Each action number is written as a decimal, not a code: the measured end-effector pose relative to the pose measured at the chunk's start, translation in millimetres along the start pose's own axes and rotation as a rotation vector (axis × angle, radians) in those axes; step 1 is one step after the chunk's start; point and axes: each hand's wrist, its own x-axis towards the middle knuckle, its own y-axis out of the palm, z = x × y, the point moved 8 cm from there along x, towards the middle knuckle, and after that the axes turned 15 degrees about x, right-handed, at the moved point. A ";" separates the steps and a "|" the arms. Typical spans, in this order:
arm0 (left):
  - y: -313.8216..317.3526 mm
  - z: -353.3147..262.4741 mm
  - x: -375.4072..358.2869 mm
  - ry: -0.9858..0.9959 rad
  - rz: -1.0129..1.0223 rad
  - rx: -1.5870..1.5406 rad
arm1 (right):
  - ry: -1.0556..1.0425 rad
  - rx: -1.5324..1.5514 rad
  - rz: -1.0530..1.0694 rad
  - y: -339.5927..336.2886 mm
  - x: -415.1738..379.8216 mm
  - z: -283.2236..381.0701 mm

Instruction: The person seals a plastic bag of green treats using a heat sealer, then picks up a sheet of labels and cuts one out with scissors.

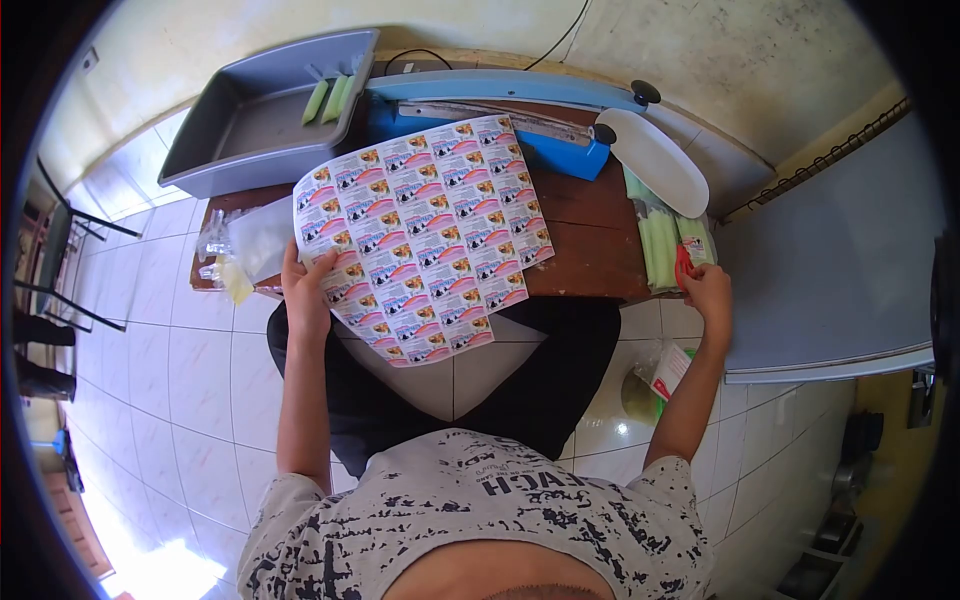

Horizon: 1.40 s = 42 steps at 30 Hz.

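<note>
My left hand grips the left edge of a large sheet of printed labels, thumb on top. The sheet lies partly on the brown table and hangs over its front edge, with a stepped cut along its lower right side. At the table's right end, my right hand is closed on the red handles of scissors. Under and beside them lie green wrapped packs. A white oval tray rests behind those packs.
A grey bin with several green tubes stands at the back left. The blue sealer is behind the sheet. Clear plastic bags lie left. A grey panel stands right; a container sits on the floor.
</note>
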 end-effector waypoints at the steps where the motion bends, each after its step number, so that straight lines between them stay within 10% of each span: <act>1: 0.5 -1.3 -0.5 0.001 -0.005 -0.001 | 0.030 0.064 0.000 -1.7 -7.3 0.0; 12: 11.8 -30.9 -7.2 0.089 0.000 0.042 | 0.173 0.799 0.051 25.9 -78.1 -44.4; 23: 19.0 -42.3 -6.7 0.165 0.076 -0.005 | -0.060 1.469 0.633 152.9 -116.9 64.1; 42: 17.4 -28.3 -15.8 0.190 0.070 -0.085 | 0.198 1.858 0.290 229.8 -175.5 127.9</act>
